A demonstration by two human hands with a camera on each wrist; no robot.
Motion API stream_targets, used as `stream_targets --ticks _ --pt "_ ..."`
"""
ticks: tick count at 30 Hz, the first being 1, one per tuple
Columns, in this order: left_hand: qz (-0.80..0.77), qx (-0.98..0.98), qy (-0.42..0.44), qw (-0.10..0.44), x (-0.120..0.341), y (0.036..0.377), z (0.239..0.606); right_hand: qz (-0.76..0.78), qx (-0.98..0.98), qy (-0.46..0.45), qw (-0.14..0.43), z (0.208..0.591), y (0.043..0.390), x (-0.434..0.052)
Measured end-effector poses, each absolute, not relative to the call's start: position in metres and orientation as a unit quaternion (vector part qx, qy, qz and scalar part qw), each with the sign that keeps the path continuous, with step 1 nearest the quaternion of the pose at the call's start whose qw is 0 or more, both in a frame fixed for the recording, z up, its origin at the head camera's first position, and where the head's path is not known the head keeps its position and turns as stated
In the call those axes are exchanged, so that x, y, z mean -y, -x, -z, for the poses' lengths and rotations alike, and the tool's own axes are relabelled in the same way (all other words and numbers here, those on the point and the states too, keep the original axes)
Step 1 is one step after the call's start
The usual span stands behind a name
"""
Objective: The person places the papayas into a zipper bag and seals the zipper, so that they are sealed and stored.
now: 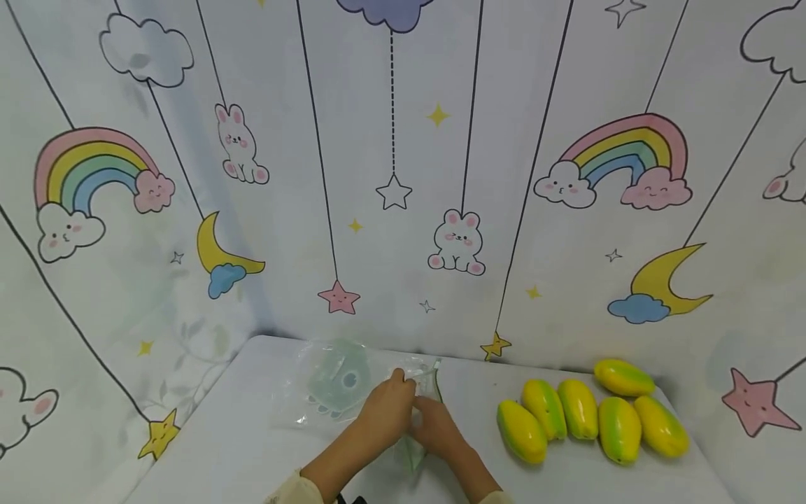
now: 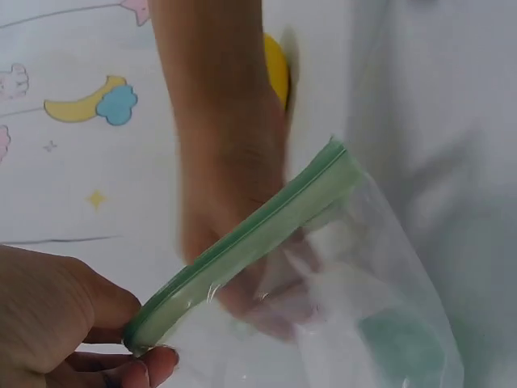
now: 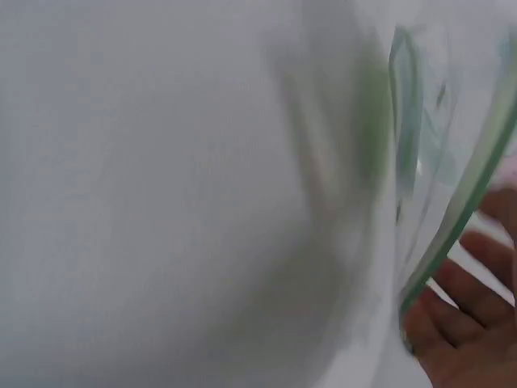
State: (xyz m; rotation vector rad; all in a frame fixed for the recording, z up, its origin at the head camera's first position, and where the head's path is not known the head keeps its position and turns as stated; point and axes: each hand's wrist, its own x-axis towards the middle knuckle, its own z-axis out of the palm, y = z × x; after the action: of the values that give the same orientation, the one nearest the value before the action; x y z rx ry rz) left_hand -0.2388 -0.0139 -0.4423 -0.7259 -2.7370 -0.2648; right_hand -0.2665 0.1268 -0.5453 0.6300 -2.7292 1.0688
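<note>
The right hand [image 2: 234, 234] is smeared with motion, its fingers dim behind the bag [image 2: 363, 307]. Only a sliver of one mango [image 2: 277, 69] shows past that wrist. The right wrist view is mostly blur; the left hand [image 3: 464, 323] is cut by the edge.

Tabletop [image 1: 239, 441] has open room front-left, a hand could pass there freely. Middle is taken: clear zip bag [image 1: 340, 385] lies near the back wall, with left hand [image 1: 387, 413] and right hand [image 1: 434, 427] touching at its green seal edge, both forearms crossing the front centre. Right side blocked by a cluster of yellow-green mangoes [image 1: 585, 416], packed close together, some touching. Narrow bare strip between right hand and nearest mango. Patterned backdrop [image 1: 390, 210] walls off back and left; no passage behind bag or mangoes
</note>
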Motion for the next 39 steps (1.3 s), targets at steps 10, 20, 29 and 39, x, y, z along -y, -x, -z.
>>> stream_targets --ticks 10,20,29,39 --pt "0.148 0.939 0.258 0.169 0.021 0.246 0.458 -0.144 0.971 0.009 0.189 0.506 0.244 -0.206" --pt "0.15 0.94 0.254 0.17 0.024 0.247 0.467 -0.119 0.991 -0.018 0.059 0.499 0.235 -0.245" --pt "0.158 0.944 0.24 0.161 0.024 0.246 0.461 -0.154 0.987 -0.001 -0.035 0.49 0.23 -0.257" --pt "0.179 0.944 0.242 0.135 0.027 0.247 0.459 -0.205 0.974 -0.016 -0.093 0.492 0.228 -0.263"
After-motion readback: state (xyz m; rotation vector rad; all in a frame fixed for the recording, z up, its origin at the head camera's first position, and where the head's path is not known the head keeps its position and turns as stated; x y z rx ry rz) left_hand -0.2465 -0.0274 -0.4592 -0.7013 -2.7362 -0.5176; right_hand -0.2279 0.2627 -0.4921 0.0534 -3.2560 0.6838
